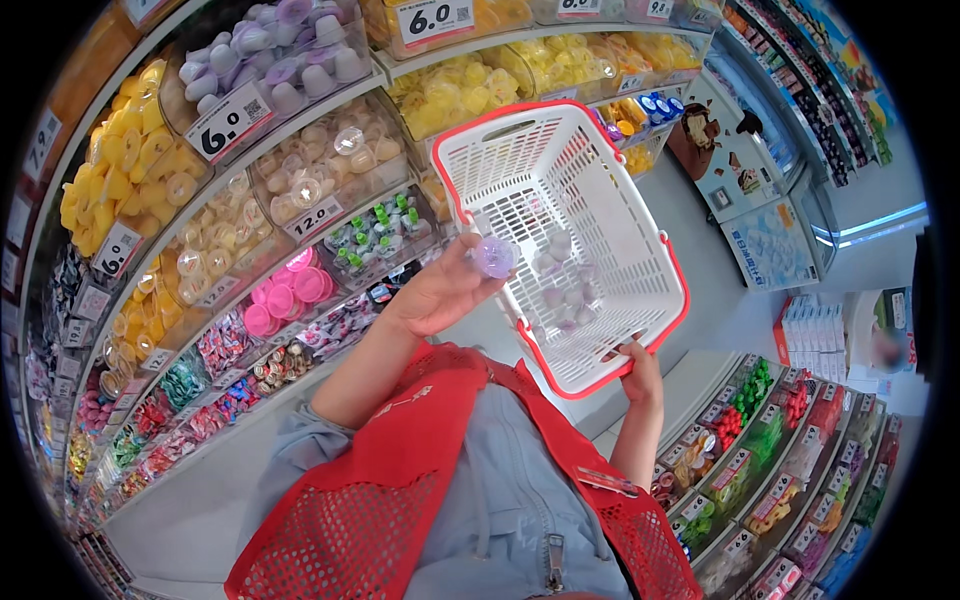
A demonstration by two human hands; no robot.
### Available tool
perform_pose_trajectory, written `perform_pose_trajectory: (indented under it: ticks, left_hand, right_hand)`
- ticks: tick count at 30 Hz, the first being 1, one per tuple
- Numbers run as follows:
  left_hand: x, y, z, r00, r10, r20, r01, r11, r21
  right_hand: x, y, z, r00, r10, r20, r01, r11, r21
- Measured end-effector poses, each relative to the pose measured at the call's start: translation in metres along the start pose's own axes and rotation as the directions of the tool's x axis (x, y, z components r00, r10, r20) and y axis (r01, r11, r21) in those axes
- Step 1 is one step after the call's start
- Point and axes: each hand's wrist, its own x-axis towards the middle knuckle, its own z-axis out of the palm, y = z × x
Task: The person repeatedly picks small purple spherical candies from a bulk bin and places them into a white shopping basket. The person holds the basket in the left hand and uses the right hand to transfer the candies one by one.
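My left hand (444,289) holds a small purple jelly cup (496,257) by its sides, with the round lid turned up. The cup is at the left rim of a white plastic shopping basket (637,259). Several pale purple and whitish cups (570,292) lie loose on the basket's slotted floor. With my right hand (643,373) I grip the basket's near right corner, at the rim and the red handle (682,292). The basket is tilted, its open top facing me. Some of my right fingers are hidden behind its wall.
Tiered shelves on the left carry clear bins of purple jelly cups (281,56), yellow cups (124,150) and wrapped sweets (225,345), with price tags. A chest freezer (765,240) stands at the far right. Another candy rack (780,472) curves along the lower right.
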Motion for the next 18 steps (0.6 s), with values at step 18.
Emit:
perform_pose_trajectory:
  ticks: [18]
  left_hand:
    - [0.0001, 0.0015, -0.0043, 1.0, 0.012, 0.017, -0.013, 1.0, 0.015]
  right_hand:
    - [-0.0021, -0.0023, 0.0015, 1.0, 0.014, -0.002, -0.014, 1.0, -0.022]
